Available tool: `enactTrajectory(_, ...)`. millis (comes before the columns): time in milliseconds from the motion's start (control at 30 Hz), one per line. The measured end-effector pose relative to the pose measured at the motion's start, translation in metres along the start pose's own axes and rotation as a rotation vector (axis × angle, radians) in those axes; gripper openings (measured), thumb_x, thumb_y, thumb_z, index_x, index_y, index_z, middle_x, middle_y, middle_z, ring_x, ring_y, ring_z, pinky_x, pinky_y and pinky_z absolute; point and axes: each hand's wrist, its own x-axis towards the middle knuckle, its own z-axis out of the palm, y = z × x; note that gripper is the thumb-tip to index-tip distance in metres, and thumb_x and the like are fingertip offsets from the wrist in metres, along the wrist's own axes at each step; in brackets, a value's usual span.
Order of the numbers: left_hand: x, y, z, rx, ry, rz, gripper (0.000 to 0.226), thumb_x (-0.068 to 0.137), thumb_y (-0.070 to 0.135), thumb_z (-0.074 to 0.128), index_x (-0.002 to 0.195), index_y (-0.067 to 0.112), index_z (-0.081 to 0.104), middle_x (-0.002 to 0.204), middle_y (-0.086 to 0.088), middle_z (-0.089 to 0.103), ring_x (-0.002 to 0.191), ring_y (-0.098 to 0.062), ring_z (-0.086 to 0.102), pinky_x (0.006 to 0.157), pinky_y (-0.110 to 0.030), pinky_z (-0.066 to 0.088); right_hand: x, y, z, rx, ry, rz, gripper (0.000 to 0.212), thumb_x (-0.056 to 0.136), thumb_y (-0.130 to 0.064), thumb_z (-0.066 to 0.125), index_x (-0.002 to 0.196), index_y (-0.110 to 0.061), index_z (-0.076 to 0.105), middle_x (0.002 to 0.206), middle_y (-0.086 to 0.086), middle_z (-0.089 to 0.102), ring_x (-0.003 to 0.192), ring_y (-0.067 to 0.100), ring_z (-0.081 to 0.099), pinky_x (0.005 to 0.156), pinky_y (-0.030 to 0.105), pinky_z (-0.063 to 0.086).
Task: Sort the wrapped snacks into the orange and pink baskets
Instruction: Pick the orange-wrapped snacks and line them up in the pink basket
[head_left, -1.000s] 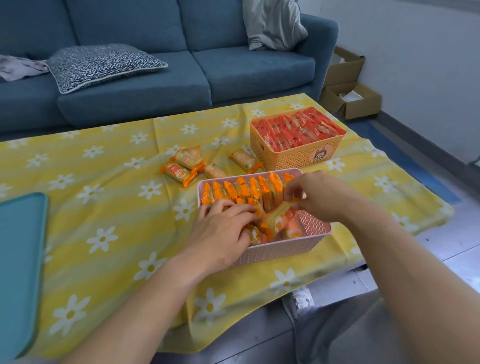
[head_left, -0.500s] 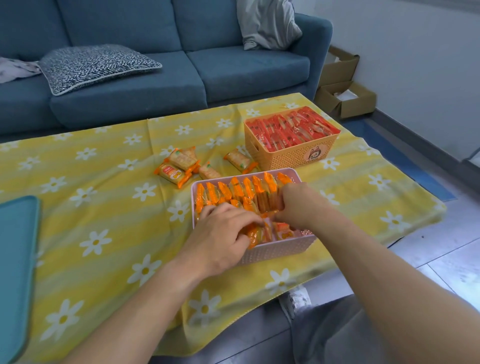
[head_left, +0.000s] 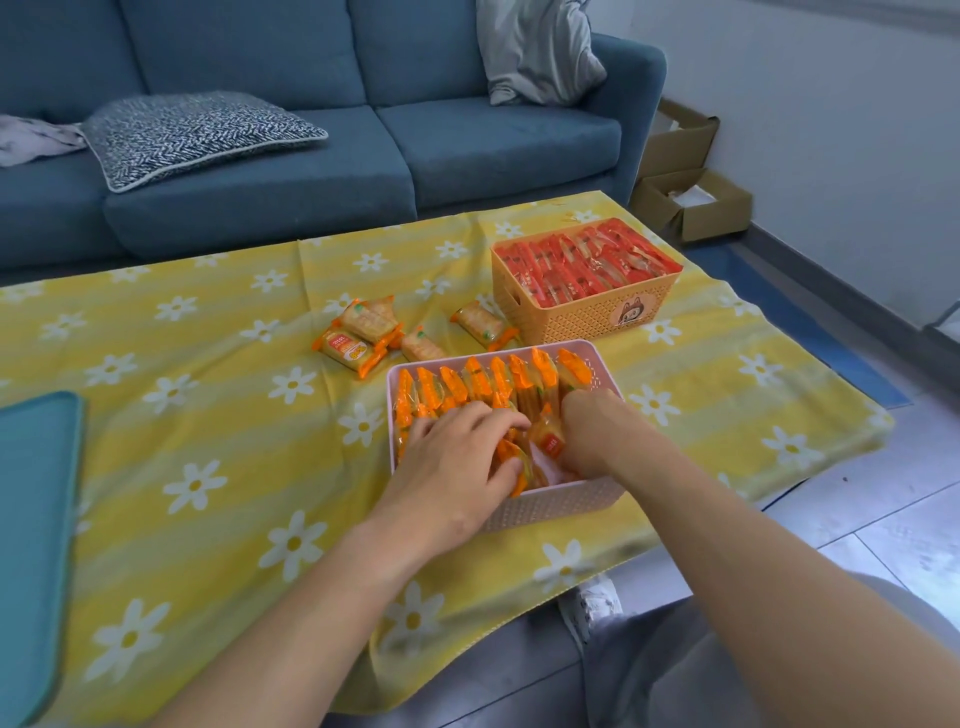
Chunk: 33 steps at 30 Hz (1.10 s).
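Note:
A pink basket (head_left: 561, 506) near the table's front edge holds a row of upright orange-wrapped snacks (head_left: 488, 382). Both my hands are inside it. My left hand (head_left: 457, 467) lies over the snacks in the near left part, fingers curled round some of them. My right hand (head_left: 592, 436) is pushed down into the near right part with its fingers curled on an orange-wrapped snack (head_left: 548, 441). Behind stands an orange basket (head_left: 587, 317) full of red-wrapped snacks (head_left: 582, 265). Several loose orange-wrapped snacks (head_left: 363, 332) lie on the cloth to the left of it.
A yellow daisy-print cloth (head_left: 208, 415) covers the low table. A teal tray (head_left: 36, 519) lies at the left edge. A blue sofa (head_left: 311, 171) with cushions stands behind, and cardboard boxes (head_left: 691, 202) sit on the floor at the right.
My right hand has gone from holding a snack above the pink basket down into its near right part. My left hand stayed on the snacks. The view shifted slightly.

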Motion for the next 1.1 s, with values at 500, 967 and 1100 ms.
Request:
enactTrajectory(500, 0.000, 0.001, 0.002, 0.071, 0.032, -0.012, 0.044, 0.099, 0.044, 0.047, 0.142, 0.037, 0.039, 0.140, 0.014, 0.054, 0.128, -0.015, 0.041, 0.101, -0.038, 0.032, -0.012, -0.021, -0.002, 0.716, 0.167, 0.098, 0.021, 0.084, -0.013, 0.061, 0.064, -0.007, 0.063, 0.061, 0.004, 0.063, 0.060, 0.022, 0.055, 0.051, 0.027, 0.037)
enactTrajectory(967, -0.002, 0.006, 0.001, 0.047, 0.030, -0.066, 0.041, 0.099, 0.043, 0.049, 0.138, 0.032, 0.043, 0.134, 0.007, 0.060, 0.130, -0.018, 0.042, 0.102, -0.039, 0.032, -0.009, -0.029, -0.006, 0.627, 0.231, 0.156, 0.025, 0.082, -0.017, 0.058, 0.058, -0.015, 0.053, 0.054, 0.000, 0.057, 0.054, 0.020, 0.056, 0.046, 0.026, 0.037)
enactTrajectory(1100, -0.003, 0.007, -0.002, 0.006, 0.027, -0.075, 0.040, 0.098, 0.040, 0.052, 0.137, 0.032, 0.045, 0.131, 0.004, 0.060, 0.125, -0.020, 0.047, 0.102, -0.040, 0.035, -0.012, -0.026, -0.006, 0.590, 0.203, 0.112, 0.034, 0.078, -0.011, 0.058, 0.048, -0.015, 0.043, 0.044, -0.003, 0.040, 0.046, 0.017, 0.038, 0.044, 0.027, 0.027)
